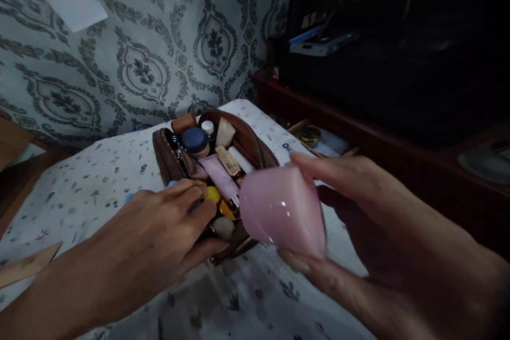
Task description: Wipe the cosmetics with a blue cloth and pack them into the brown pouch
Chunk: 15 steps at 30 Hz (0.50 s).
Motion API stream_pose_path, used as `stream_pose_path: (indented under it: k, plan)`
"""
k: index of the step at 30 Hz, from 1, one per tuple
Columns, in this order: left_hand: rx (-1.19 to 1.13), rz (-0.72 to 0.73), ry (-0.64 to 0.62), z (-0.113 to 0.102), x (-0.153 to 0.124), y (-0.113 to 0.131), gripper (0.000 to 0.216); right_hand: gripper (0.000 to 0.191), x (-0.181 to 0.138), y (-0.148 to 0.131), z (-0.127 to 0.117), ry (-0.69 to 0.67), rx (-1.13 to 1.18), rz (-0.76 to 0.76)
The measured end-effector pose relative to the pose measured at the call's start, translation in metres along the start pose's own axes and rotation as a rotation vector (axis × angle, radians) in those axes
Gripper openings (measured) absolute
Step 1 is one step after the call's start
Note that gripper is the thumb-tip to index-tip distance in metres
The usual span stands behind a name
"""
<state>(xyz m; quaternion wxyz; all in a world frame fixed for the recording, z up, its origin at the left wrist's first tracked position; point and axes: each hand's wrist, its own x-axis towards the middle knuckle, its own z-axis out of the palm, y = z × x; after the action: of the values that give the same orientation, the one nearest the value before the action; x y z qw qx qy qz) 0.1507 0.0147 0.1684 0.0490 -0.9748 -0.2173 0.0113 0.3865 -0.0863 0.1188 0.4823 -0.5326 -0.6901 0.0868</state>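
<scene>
My right hand (358,212) holds a glossy pink tube (282,210) between thumb and fingers, just right of an open brown cosmetic pouch (255,149). My left hand (167,228) grips the pouch's near left edge, fingers curled over the rim and reaching inside. The pouch is packed with several items: a blue-lidded jar (195,141), a pale pink tube (219,175), a small white-capped bottle (207,127), a yellow piece (214,194).
The pouch lies on a white patterned cloth (99,180) over a table. A patterned curtain (151,37) hangs behind. A dark wooden shelf (358,122) with small objects runs along the right. A wooden strip (27,265) lies at the left.
</scene>
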Motion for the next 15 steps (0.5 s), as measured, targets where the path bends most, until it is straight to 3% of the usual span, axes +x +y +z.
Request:
stream_pose_path:
  k: [3,7,15]
  plan:
    - [-0.026,0.025,-0.04,-0.002,0.003,0.0,0.032,0.048,0.03,-0.009,0.002,0.035,0.024,-0.087]
    - [-0.015,0.024,-0.038,-0.002,-0.001,-0.002,0.031,0.042,0.052,-0.012,0.005,-0.043,-0.087,-0.124]
    - [-0.018,-0.041,-0.067,-0.004,0.0,0.004,0.024,0.018,0.094,-0.012,0.033,-0.408,-0.331,-0.134]
